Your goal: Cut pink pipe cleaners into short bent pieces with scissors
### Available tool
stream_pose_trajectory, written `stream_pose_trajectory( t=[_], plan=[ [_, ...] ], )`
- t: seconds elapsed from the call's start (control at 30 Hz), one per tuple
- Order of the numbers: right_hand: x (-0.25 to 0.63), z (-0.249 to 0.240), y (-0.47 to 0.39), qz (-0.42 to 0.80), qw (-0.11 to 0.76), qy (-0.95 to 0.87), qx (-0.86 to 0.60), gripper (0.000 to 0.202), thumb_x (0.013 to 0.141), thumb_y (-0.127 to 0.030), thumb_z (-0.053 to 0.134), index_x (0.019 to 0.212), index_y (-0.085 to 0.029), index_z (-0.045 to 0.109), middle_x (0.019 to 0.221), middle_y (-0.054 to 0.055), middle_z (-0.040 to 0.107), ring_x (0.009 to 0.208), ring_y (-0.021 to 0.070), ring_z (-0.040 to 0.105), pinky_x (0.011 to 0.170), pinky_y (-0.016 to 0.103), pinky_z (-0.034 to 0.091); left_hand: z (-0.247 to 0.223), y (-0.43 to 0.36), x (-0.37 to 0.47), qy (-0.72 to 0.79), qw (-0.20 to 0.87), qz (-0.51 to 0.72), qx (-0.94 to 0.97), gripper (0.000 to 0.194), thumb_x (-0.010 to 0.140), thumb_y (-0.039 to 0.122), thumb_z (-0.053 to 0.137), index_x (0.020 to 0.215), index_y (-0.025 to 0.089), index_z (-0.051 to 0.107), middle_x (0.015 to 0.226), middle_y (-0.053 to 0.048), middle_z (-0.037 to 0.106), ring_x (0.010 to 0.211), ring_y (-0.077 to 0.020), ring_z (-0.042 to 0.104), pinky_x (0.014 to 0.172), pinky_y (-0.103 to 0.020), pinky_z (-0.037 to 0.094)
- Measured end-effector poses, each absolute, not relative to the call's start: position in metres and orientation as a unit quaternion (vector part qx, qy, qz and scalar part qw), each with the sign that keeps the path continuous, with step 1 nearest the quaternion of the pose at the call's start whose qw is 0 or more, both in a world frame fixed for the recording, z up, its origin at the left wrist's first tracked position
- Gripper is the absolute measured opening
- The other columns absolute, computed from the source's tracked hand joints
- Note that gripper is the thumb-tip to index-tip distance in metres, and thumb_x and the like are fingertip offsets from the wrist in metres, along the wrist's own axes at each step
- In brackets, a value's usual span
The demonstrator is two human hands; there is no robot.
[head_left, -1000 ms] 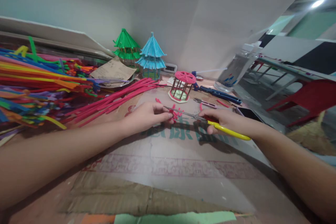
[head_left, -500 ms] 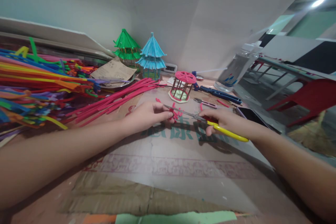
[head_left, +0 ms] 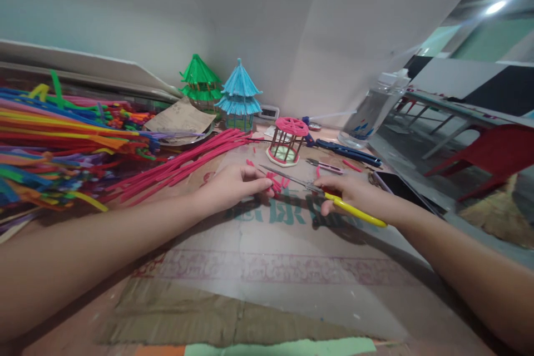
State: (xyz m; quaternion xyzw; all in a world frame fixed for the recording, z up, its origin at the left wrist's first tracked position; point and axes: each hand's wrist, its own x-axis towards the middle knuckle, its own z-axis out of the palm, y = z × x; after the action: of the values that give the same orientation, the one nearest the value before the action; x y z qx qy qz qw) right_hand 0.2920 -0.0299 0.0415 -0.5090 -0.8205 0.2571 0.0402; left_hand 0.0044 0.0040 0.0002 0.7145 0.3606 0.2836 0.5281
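My left hand [head_left: 240,184] pinches short pink pipe cleaner pieces [head_left: 274,182] between thumb and fingers, low over the work surface. Yellow-handled scissors [head_left: 354,210] are gripped in my right hand [head_left: 348,197], their blades [head_left: 287,178] pointing left past the pink pieces. A few more cut pink bits lie by the blades. Just beyond stands a small round frame [head_left: 287,142] with brown posts, a pink ring top and a pale base. A bundle of long pink pipe cleaners [head_left: 187,164] lies left of it, behind my left hand.
Many coloured pipe cleaners [head_left: 62,139] fill the left side. Green [head_left: 200,75] and blue [head_left: 240,92] pagoda models stand at the back. At right are a craft knife [head_left: 325,166], a dark blue glue gun or tool [head_left: 348,151], a clear bottle [head_left: 369,111] and a phone [head_left: 400,189].
The view has shifted slightly. The scissor blades now sit a little apart from the left fingertips and pink pieces. Both hands keep their holds.
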Motion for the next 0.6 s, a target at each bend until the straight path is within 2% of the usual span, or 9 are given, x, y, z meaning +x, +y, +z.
stream_pose_trajectory(
  t=[0.1,0.2,0.37,0.5,0.6],
  plan=[
    [0.296,0.037,-0.024,0.246,0.082,-0.806,-0.531,0.034,0.078,-0.049,0.066,0.098,-0.021,0.064,0.083,0.002,0.067,0.075,0.0190,0.059,0.064,0.027,0.041,-0.001,0.003,0.005,0.378,0.496,0.270,0.733,0.033,0.086,0.048,0.059,0.086,0.017,0.072,0.084,-0.006,0.076,0.077,-0.0180,0.068,0.066,-0.026,0.047],
    [0.303,0.034,-0.016,0.198,0.124,-0.788,-0.569,0.040,0.077,-0.053,0.063,0.100,-0.020,0.065,0.084,0.003,0.067,0.073,0.0195,0.059,0.063,0.028,0.041,0.000,0.001,0.006,0.395,0.412,0.266,0.777,0.033,0.087,0.047,0.056,0.084,0.019,0.073,0.079,-0.003,0.074,0.072,-0.0171,0.065,0.061,-0.026,0.044],
    [0.311,0.029,-0.011,0.129,0.087,-0.789,-0.595,0.046,0.074,-0.056,0.066,0.106,-0.024,0.067,0.097,0.005,0.070,0.084,0.0244,0.063,0.069,0.032,0.045,0.006,0.009,0.001,0.402,0.267,0.259,0.837,0.026,0.085,0.039,0.060,0.076,0.019,0.073,0.080,-0.003,0.071,0.079,-0.0187,0.063,0.067,-0.027,0.044],
    [0.305,0.026,-0.015,0.105,0.068,-0.793,-0.596,0.050,0.071,-0.060,0.069,0.109,-0.027,0.066,0.105,0.006,0.070,0.093,0.0278,0.064,0.074,0.034,0.046,0.005,0.022,-0.007,0.399,0.223,0.241,0.856,0.024,0.084,0.042,0.062,0.082,0.023,0.076,0.087,-0.003,0.071,0.085,-0.0202,0.063,0.073,-0.029,0.044],
    [0.300,0.024,-0.018,0.098,0.068,-0.799,-0.589,0.053,0.071,-0.061,0.070,0.110,-0.026,0.065,0.108,0.008,0.070,0.096,0.0294,0.064,0.074,0.035,0.047,-0.002,0.026,-0.010,0.412,0.216,0.256,0.848,0.031,0.080,0.050,0.065,0.093,0.023,0.074,0.097,-0.004,0.072,0.093,-0.0233,0.063,0.079,-0.031,0.046]
  ],
)
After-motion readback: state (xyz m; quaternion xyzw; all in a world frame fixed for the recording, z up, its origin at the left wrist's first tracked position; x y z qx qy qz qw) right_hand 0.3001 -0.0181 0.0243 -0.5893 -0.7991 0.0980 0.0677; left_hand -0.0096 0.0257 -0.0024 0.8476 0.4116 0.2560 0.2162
